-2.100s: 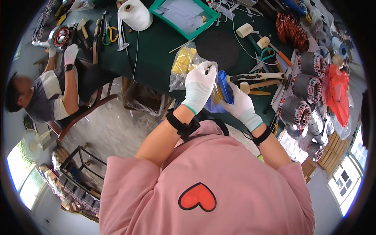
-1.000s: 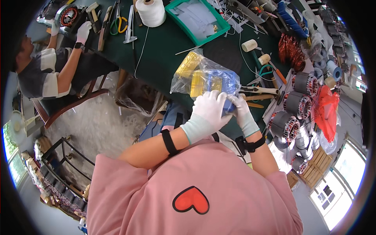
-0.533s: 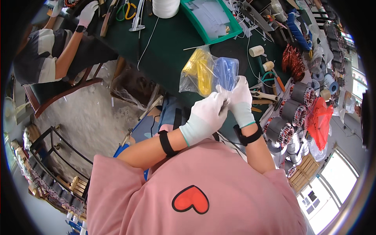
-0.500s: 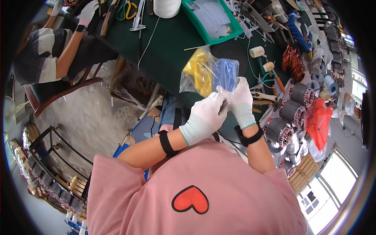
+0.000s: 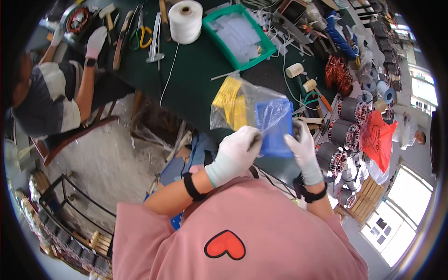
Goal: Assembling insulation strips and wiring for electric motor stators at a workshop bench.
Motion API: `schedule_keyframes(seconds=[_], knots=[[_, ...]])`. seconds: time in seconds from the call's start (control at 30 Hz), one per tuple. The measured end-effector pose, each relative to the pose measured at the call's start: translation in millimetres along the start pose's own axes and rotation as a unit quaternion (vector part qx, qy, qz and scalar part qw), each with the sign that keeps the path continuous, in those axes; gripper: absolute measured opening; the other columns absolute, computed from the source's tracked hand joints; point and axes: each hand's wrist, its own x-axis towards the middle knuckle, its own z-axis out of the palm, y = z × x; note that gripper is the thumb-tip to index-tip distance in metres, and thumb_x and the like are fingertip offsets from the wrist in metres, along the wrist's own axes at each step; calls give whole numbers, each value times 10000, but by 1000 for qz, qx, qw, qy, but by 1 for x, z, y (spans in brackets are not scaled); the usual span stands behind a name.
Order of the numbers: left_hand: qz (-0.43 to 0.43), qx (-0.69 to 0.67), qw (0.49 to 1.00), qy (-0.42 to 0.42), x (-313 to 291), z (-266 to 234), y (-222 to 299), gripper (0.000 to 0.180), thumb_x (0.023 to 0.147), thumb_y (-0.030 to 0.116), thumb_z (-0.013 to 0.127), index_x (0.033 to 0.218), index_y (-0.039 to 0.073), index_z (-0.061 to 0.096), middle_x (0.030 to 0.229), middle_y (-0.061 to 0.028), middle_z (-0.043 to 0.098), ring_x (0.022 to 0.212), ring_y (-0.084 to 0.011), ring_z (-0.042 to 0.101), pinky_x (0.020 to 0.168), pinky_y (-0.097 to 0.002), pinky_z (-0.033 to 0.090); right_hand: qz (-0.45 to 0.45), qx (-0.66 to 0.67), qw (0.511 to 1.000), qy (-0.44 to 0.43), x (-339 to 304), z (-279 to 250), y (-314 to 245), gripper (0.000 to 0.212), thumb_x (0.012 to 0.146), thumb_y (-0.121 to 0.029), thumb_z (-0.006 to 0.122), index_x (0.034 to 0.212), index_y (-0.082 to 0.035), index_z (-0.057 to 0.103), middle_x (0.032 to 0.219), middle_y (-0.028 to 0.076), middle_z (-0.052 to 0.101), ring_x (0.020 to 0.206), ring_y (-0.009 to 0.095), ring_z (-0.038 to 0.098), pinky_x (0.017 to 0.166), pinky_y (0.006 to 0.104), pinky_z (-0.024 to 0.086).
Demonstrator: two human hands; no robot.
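A clear plastic bag (image 5: 261, 88) hangs in front of me over the table's near edge. Inside it lies a bundle of flat yellow pieces (image 5: 229, 103), toward the left. A blue rectangular piece (image 5: 276, 133) sits at the bag's right, its lower part reaching down between my hands, apparently past the bag's opening. My left hand (image 5: 239, 150), in a white glove, is closed on the bag's edge beside the blue piece. With thumb and fingers closed, my right hand (image 5: 304, 150), gloved too, holds the blue piece by its right edge.
On the green table (image 5: 186, 79) stand a white string spool (image 5: 185, 23) and a green tray (image 5: 242, 63) of white sheets. Pliers, mallets and wound motor stators (image 5: 343, 133) lie at right. A co-worker (image 5: 60, 93) sits at far left, near scissors and a caliper.
My hands have moved apart and closer to me. The blue piece has come down toward me and shows larger, while the yellow pieces stay in the bag.
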Motion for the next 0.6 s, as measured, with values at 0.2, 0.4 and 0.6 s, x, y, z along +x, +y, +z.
schedule_keyframes(seconds=[0.2, 0.4, 0.6], knots=[[-182, -204, 950, 149, 11, -54, -5, 101, 965, 35, 627, 1055, 15, 586, 881, 3, 584, 764, -57, 540, 679, -223, 471, 162, 407, 892, -113, 3, -111, 60, 652, 927, -346, 664, 1418, 51, 498, 1377, 195, 609, 1221, 287, 635, 1083, 415, 488], [-180, -182, 962, 93, 15, -72, 18, 118, 978, 25, 628, 1084, 6, 580, 908, 20, 589, 759, -16, 519, 668, -186, 437, 119, 409, 904, 44, 99, -122, 106, 548, 951, -441, 662, 1336, -58, 591, 1102, 96, 699, 1026, 283, 681, 870, 426, 559], [-188, -142, 966, 110, 23, -84, 36, 124, 1013, 66, 600, 1111, -8, 611, 892, 14, 615, 740, -26, 536, 677, -191, 466, -276, -403, 871, 49, 62, 30, 40, 920, 665, -367, 825, 1448, -28, 483, 1418, 208, 533, 1339, 389, 492, 1156, 433, 378]])
